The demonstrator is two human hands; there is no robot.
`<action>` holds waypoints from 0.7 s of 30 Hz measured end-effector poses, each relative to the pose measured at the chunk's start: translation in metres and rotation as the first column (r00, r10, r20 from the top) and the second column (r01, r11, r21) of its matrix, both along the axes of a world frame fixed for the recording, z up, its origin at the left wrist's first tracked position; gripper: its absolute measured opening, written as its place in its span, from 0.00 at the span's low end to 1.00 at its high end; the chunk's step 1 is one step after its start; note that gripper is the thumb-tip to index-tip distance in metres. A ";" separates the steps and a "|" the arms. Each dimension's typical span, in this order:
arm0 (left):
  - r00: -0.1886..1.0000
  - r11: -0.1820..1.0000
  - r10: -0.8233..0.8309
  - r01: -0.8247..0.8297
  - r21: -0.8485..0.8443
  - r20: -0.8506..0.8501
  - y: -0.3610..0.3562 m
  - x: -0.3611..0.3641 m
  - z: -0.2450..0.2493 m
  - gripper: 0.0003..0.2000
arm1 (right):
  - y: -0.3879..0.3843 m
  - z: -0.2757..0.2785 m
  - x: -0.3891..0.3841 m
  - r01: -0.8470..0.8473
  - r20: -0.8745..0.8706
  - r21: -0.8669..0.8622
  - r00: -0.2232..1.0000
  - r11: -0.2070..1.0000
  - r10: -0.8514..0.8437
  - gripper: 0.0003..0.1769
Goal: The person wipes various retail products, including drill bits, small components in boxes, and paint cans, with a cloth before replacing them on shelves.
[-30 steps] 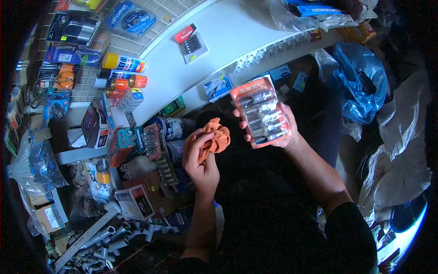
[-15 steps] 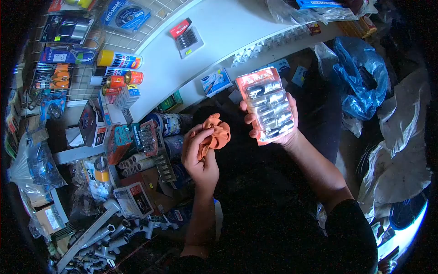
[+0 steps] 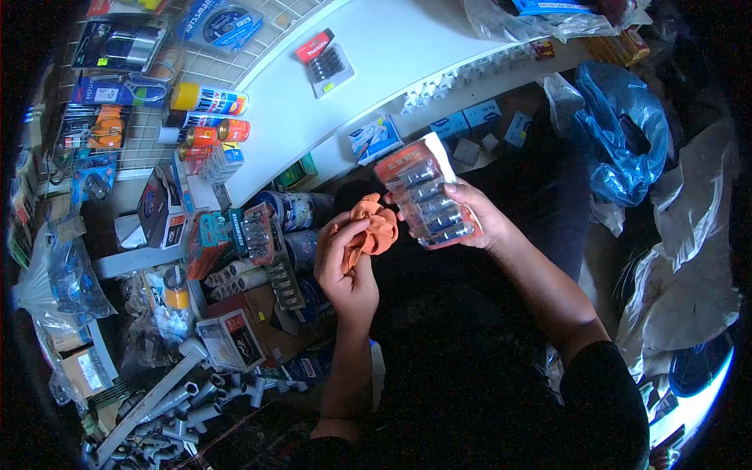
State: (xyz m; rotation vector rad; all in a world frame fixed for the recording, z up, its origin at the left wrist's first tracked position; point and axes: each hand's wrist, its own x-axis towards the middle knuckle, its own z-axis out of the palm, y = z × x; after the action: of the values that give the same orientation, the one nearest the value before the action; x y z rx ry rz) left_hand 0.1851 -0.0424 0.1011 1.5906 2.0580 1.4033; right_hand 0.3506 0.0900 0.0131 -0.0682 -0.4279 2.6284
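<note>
An orange crumpled cloth [image 3: 374, 229] is bunched up in my left hand [image 3: 345, 262], whose fingers are closed round it. My right hand [image 3: 479, 215] grips a blister pack of metal sockets [image 3: 433, 205] by its right side, thumb on the front edge. Several shiny, dark-ended cylinders lie in rows under the clear plastic, on a red-orange card. The pack is tilted, its top leaning left and its near side close to the cloth. Some fingers of the right hand are hidden behind the card.
A white shelf [image 3: 290, 117] carries a Makita-branded blister pack [image 3: 326, 64]. Spray cans [image 3: 210, 99] and small red-orange cans stand at its left. Grey pipe fittings [image 3: 176, 407] are heaped at lower left. A blue plastic bag [image 3: 623, 133] lies at right, beside crumpled paper [image 3: 681, 266].
My right hand has turned the socket pack and brought it left and slightly down, nearer the cloth. Its thumb now shows on the front. The left hand has barely moved.
</note>
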 end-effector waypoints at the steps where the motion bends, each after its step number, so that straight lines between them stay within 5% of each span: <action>1: 1.000 1.000 0.000 0.000 -0.001 -0.012 0.000 0.000 0.001 0.20 | 0.000 0.000 0.000 0.011 -0.028 -0.019 1.000 1.000 -0.011 0.44; 8: 1.000 1.000 -0.011 0.010 -0.004 -0.018 -0.001 -0.002 0.001 0.20 | 0.005 -0.004 0.001 0.016 -0.288 -0.198 0.955 0.980 -0.074 0.51; 21: 1.000 1.000 -0.024 0.024 0.011 -0.010 0.000 0.001 0.002 0.19 | 0.001 -0.004 0.004 0.015 -0.269 -0.209 0.961 0.978 -0.072 0.51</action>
State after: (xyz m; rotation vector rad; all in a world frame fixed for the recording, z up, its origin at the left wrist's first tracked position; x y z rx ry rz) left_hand 0.1857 -0.0426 0.1033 1.6236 2.0332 1.4047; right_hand 0.3544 0.0913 0.0096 0.2170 -0.0582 2.5780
